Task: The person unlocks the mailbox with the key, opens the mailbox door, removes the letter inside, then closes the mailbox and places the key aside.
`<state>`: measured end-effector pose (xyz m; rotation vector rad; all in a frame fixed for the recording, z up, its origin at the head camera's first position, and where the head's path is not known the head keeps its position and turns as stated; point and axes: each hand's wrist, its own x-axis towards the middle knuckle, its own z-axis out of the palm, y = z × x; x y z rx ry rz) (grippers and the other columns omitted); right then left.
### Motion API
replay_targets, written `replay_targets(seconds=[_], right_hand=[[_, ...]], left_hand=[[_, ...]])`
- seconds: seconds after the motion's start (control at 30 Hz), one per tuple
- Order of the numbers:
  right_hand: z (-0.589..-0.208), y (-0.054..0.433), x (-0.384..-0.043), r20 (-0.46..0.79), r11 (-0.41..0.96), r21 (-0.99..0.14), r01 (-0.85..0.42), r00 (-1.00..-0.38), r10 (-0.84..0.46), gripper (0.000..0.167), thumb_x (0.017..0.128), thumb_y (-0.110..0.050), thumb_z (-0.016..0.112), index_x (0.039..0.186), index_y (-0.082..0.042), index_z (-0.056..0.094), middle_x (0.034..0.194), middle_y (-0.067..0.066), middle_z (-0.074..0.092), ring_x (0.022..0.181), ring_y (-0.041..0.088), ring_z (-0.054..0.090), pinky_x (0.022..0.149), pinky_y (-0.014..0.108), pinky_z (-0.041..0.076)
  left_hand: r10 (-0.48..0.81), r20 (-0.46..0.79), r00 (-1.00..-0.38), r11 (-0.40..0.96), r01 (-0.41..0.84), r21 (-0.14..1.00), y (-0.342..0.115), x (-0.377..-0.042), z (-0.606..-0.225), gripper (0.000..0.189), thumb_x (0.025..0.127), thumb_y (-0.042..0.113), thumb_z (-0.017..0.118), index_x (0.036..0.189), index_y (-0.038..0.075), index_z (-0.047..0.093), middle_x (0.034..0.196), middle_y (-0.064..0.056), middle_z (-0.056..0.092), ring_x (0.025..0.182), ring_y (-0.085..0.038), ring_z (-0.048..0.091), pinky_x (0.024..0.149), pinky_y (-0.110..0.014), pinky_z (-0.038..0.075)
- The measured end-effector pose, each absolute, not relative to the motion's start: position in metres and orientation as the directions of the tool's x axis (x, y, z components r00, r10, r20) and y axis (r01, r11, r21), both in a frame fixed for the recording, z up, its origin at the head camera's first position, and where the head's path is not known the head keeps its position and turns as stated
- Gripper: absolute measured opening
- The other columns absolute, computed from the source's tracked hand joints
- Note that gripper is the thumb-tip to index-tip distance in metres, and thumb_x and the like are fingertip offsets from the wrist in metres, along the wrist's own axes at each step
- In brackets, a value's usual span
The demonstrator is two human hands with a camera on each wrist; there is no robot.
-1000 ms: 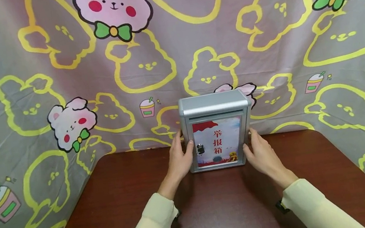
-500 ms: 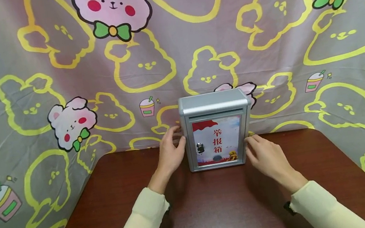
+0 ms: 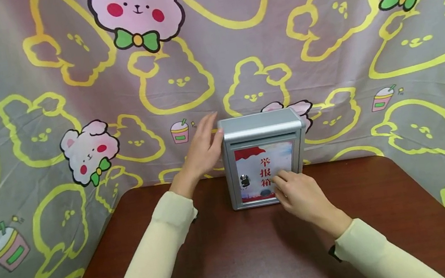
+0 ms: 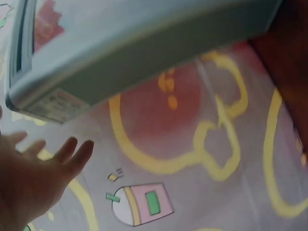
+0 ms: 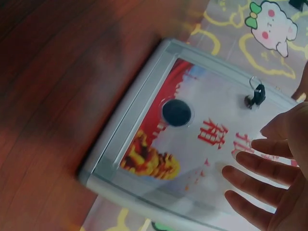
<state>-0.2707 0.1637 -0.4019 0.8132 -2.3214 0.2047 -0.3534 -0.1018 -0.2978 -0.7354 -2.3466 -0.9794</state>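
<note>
A silver-grey metal drop box (image 3: 263, 121) stands upright at the table's back edge. Its front panel (image 3: 252, 165) carries red characters, and a slot runs across the top. A small key (image 5: 258, 94) on a ring sits in the lock at the panel's left side. My left hand (image 3: 202, 147) is raised beside the box's upper left corner, fingers extended; in the left wrist view a gap shows between the fingertips and the box. In front of the panel's lower right, my right hand (image 3: 302, 194) has loosely bent, spread fingers and holds nothing.
The dark reddish-brown table (image 3: 239, 260) extends toward me. Behind and at both sides hangs a grey cartoon-print cloth (image 3: 113, 92), close behind the box. A dark round spot (image 5: 176, 113) marks the panel's bottom.
My left hand has let go of the box's left side and risen to its upper corner. The right hand has left the right side and moved in front of the panel. The box stays put.
</note>
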Motion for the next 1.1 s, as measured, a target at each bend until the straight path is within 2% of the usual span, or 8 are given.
replay_targets(seconds=[0.13, 0.37, 0.57, 0.8, 1.1], right_hand=[[-0.401, 0.153, -0.272, 0.628, 0.787, 0.08, -0.612, -0.582, -0.516, 0.015, 0.09, -0.015, 0.07, 0.103, -0.007, 0.073, 0.093, 0.002, 0.067, 0.079, 0.023, 0.067, 0.068, 0.042, 0.058], [-0.4, 0.128, -0.276, 0.628, 0.786, 0.076, -0.613, -0.583, -0.516, 0.013, 0.093, -0.019, 0.067, 0.103, -0.01, 0.072, 0.091, 0.0, 0.068, 0.081, 0.022, 0.069, 0.069, 0.042, 0.059], [-0.396, 0.106, -0.286, 0.637, 0.813, 0.077, -0.577, -0.599, -0.485, 0.024, 0.094, -0.029, 0.071, 0.107, -0.009, 0.071, 0.096, 0.005, 0.072, 0.081, 0.024, 0.071, 0.068, 0.042, 0.06], [-0.403, 0.093, -0.293, 0.65, 0.853, 0.047, -0.52, -0.632, -0.421, 0.027, 0.092, -0.036, 0.076, 0.094, -0.009, 0.071, 0.084, 0.004, 0.068, 0.071, 0.026, 0.068, 0.06, 0.043, 0.056], [-0.406, 0.09, -0.293, 0.681, 0.868, 0.071, -0.491, -0.612, -0.402, 0.028, 0.091, -0.034, 0.077, 0.086, -0.007, 0.071, 0.08, 0.006, 0.07, 0.07, 0.027, 0.07, 0.06, 0.045, 0.056]], left_hand=[[0.406, 0.513, -0.757, 0.648, 0.634, 0.422, -0.103, -0.364, -0.289, 0.058, 0.109, 0.04, 0.031, 0.162, 0.015, 0.033, 0.169, -0.002, 0.027, 0.154, -0.022, 0.026, 0.125, -0.045, 0.023], [0.496, 0.395, -0.773, 0.692, 0.627, 0.358, -0.108, -0.368, -0.287, 0.058, 0.11, 0.039, 0.023, 0.162, 0.017, 0.033, 0.169, 0.004, 0.026, 0.155, -0.018, 0.024, 0.125, -0.041, 0.022], [0.524, 0.415, -0.744, 0.69, 0.656, 0.304, -0.109, -0.372, -0.288, 0.057, 0.111, 0.037, 0.021, 0.161, 0.016, 0.034, 0.167, 0.003, 0.03, 0.152, -0.017, 0.03, 0.124, -0.035, 0.024], [0.527, 0.444, -0.725, 0.689, 0.67, 0.277, -0.107, -0.376, -0.292, 0.056, 0.111, 0.035, 0.022, 0.16, 0.014, 0.038, 0.166, 0.002, 0.034, 0.149, -0.021, 0.036, 0.123, -0.037, 0.029], [0.535, 0.487, -0.691, 0.667, 0.699, 0.258, -0.104, -0.377, -0.29, 0.054, 0.111, 0.033, 0.022, 0.158, 0.012, 0.041, 0.164, 0.001, 0.037, 0.149, -0.019, 0.036, 0.123, -0.036, 0.029]])
